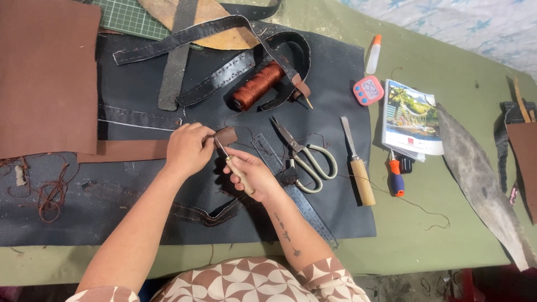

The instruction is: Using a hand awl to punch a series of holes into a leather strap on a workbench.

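Brown leather tab (226,135) is being pinched tight by left hand (187,149); right hand (251,174) is gripping awl (232,164) closed-fisted, tip touching the tab; scissors (305,156) lying just right.

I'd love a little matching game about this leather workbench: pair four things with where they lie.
Things:
1. thread spool
2. scissors
3. digital timer
4. small brown leather piece

Places:
A. on the green cloth beside the booklet
B. pinched in the left hand
C. among the black straps
D. on the black sheet, right of the right hand

Pairs: 1-C, 2-D, 3-A, 4-B
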